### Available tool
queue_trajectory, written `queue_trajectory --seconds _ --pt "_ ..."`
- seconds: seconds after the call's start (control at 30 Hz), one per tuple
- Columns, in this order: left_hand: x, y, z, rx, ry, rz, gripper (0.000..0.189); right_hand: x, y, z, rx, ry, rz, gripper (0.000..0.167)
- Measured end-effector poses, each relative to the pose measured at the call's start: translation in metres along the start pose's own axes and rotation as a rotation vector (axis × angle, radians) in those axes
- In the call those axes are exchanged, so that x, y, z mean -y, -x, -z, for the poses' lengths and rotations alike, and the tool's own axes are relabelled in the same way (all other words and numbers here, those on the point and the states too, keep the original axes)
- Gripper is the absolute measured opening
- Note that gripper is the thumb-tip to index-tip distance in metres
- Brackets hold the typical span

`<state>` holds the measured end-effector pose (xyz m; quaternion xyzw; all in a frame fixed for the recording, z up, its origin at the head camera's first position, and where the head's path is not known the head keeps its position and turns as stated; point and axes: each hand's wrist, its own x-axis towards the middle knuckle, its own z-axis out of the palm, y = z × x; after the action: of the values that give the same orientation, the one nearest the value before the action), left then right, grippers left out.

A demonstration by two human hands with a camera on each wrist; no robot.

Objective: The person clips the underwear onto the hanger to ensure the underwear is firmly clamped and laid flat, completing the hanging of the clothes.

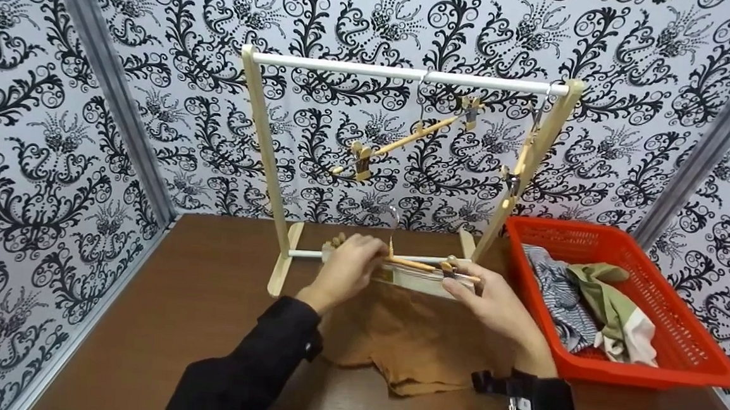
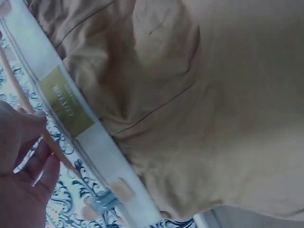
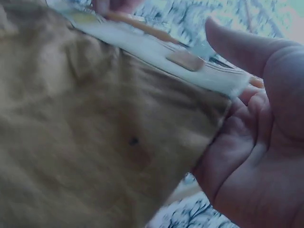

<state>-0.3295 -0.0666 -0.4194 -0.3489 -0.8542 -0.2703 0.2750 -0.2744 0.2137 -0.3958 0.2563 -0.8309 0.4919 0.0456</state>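
Two hands work at the brown shorts (image 1: 420, 341) before the rack (image 1: 266, 142): the left hand (image 1: 352, 264) pinches the hanger (image 1: 412, 264), the right hand (image 1: 498, 299) has loose fingers behind the waistband (image 3: 142, 48), thumb clear. Best to smooth the band flat under each clip (image 3: 185, 60). Only the left wrist view shows the label's (image 2: 66, 102) lettering.

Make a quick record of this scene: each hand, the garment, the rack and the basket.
Left hand: pinches the hanger by its bar
Right hand: at the hanger's right end, grip unclear
Brown garment: pale waistband at the hanger, a clip over it
Rack: two clip hangers on its top bar
Red basket: right of the rack, holding striped cloth and green-and-white cloth
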Motion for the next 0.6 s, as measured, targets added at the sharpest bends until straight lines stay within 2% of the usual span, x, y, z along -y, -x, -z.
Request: queue_trajectory --seconds 0.07,0.17,0.33,0.5,0.6 --pt "-0.001 -0.002 0.006 -0.044 0.018 -0.047 0.012 0.011 0.002 -0.003 0.000 0.009 0.030 0.040" --pt "-0.003 -0.003 0.011 -0.088 0.037 -0.085 0.009 0.025 0.007 -0.008 -0.002 0.014 0.051 0.032" --pt "-0.004 -0.004 0.014 -0.155 0.062 -0.103 0.007 0.043 0.012 -0.014 -0.009 0.024 -0.002 0.029" --pt "-0.002 -0.004 0.013 -0.237 0.097 -0.136 0.010 0.057 0.016 -0.022 0.029 0.023 -0.033 0.033" --pt "-0.001 -0.005 0.011 -0.289 0.128 -0.117 0.010 0.061 0.016 -0.029 0.056 -0.001 -0.034 0.036"
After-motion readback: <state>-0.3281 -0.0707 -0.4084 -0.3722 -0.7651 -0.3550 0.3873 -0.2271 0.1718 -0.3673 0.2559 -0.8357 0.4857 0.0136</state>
